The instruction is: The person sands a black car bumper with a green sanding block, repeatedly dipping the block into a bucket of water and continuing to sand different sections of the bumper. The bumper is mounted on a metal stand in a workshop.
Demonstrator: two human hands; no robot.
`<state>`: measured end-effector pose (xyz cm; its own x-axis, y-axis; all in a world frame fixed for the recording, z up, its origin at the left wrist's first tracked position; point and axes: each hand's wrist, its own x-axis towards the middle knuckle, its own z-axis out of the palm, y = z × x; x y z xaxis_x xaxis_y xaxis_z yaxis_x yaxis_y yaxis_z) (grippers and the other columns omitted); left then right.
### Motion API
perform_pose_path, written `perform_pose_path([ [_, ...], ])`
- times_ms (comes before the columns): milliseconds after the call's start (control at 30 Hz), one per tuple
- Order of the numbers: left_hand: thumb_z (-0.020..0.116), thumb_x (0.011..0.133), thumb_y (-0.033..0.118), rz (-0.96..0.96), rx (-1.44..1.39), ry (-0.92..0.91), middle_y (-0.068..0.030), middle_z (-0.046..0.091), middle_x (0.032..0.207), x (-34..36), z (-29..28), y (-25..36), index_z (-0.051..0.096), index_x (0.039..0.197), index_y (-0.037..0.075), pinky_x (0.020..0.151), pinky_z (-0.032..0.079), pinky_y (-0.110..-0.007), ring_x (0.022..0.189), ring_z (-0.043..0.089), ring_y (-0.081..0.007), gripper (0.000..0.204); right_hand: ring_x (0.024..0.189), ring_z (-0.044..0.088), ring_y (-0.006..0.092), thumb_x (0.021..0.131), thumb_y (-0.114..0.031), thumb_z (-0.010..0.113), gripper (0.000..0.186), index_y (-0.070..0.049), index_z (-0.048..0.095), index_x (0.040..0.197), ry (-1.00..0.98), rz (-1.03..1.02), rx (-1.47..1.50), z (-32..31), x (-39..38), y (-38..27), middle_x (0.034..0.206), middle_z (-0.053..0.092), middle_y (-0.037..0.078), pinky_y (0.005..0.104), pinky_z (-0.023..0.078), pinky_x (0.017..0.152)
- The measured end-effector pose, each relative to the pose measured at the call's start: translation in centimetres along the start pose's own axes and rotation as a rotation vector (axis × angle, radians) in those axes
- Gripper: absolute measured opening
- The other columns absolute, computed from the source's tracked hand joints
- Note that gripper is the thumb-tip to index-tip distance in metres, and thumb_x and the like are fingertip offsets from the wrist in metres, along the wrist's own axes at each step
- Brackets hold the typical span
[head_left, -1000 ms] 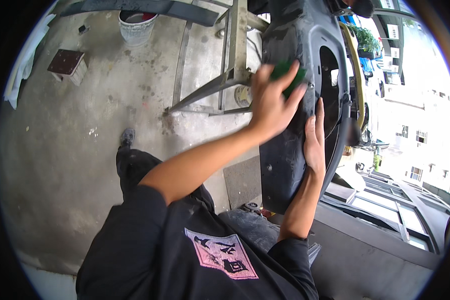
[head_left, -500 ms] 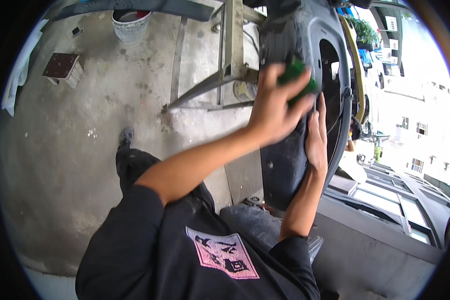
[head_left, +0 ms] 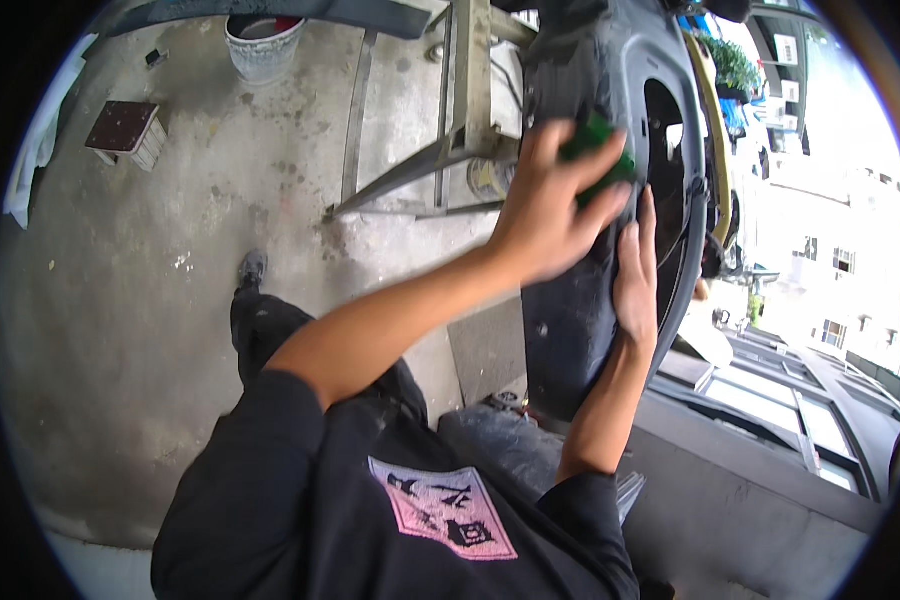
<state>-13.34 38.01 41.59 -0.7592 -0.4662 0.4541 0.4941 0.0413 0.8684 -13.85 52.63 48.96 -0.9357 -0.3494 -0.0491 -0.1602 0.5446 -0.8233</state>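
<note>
A dark grey car body panel [head_left: 570, 335] stands at my right, with a large cut-out in its far side. My left hand [head_left: 550, 205] is closed around a green block [head_left: 598, 165] and holds it against the panel's upper surface. The block is partly covered by my fingers, and its exact kind cannot be made out. My right hand [head_left: 635, 285] lies flat along the panel just nearer to me than the block, its fingers stretched out and pointing away. Both hands are close together, the left slightly blurred.
A metal frame stand [head_left: 460, 150] is left of the panel. On the concrete floor are a white bucket [head_left: 263, 55] and a small stool [head_left: 128, 130] with a dark red top. A long dark strip [head_left: 300, 12] crosses the far edge. Parked cars and buildings show at right.
My left hand and the green block have shifted only slightly on the panel. My right hand keeps its place, and the view has tilted a little.
</note>
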Motion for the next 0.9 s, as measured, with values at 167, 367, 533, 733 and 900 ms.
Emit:
perform_pose_path([
  [167, 0.071, 0.088, 0.025, 0.074, -0.058, -0.024, -0.0242, 0.05, 0.122, -5.3, 0.3, 0.5, 0.061, 0.136, 0.013, 0.098, 0.041, -0.046, 0.112, 0.049, -0.0398, 0.05, 0.14, 0.033, 0.0207, 0.109, -0.023, 0.038, 0.06, -0.003, 0.011, 0.159, -0.019, -0.012, 0.05, -1.1, -0.1, 1.8, 0.153, 0.034, 0.017, 0.0304, 0.022, 0.116],
  [367, 0.071, 0.088, 0.029, -0.002, -0.059, 0.029, -0.0248, 0.051, 0.117, -3.4, 0.5, 0.1, 0.06, 0.136, 0.012, 0.097, 0.04, -0.044, 0.11, 0.05, -0.039, 0.052, 0.142, 0.03, 0.0197, 0.109, -0.023, 0.036, 0.059, -0.002, 0.011, 0.159, -0.029, -0.022, 0.073, -1.1, 0.2, 2.2, 0.157, 0.03, 0.017, 0.0308, 0.021, 0.117],
  [533, 0.072, 0.087, 0.029, -0.032, 0.001, 0.088, -0.0255, 0.052, 0.117, 0.3, 0.6, -0.5, 0.058, 0.139, 0.011, 0.097, 0.04, -0.045, 0.11, 0.05, -0.0394, 0.057, 0.148, 0.024, 0.0216, 0.109, -0.028, 0.035, 0.058, -0.001, 0.017, 0.158, 0.022, 0.012, -0.014, -0.2, -0.2, 0.5, 0.161, 0.024, 0.016, 0.0335, 0.017, 0.12],
  [733, 0.071, 0.088, 0.025, 0.054, 0.059, 0.048, -0.0223, 0.053, 0.128, -0.9, 0.9, 0.2, 0.059, 0.139, 0.015, 0.105, 0.037, -0.043, 0.121, 0.048, -0.0386, 0.053, 0.137, 0.039, 0.021, 0.108, -0.021, 0.038, 0.059, -0.001, 0.013, 0.158, 0.01, -0.001, 0.129, 0.1, 0.0, 0.8, 0.153, 0.035, 0.015, 0.0305, 0.027, 0.115],
  [900, 0.071, 0.089, 0.027, 0.071, -0.043, -0.06, -0.0272, 0.049, 0.126, -6.4, 0.4, 0.0, 0.057, 0.14, 0.015, 0.104, 0.039, -0.048, 0.117, 0.048, -0.0424, 0.054, 0.139, 0.035, 0.0197, 0.109, -0.02, 0.036, 0.058, 0.0, 0.012, 0.158, 0.007, -0.032, 0.036, -0.6, 1.2, 0.3, 0.154, 0.034, 0.015, 0.0295, 0.024, 0.116],
])
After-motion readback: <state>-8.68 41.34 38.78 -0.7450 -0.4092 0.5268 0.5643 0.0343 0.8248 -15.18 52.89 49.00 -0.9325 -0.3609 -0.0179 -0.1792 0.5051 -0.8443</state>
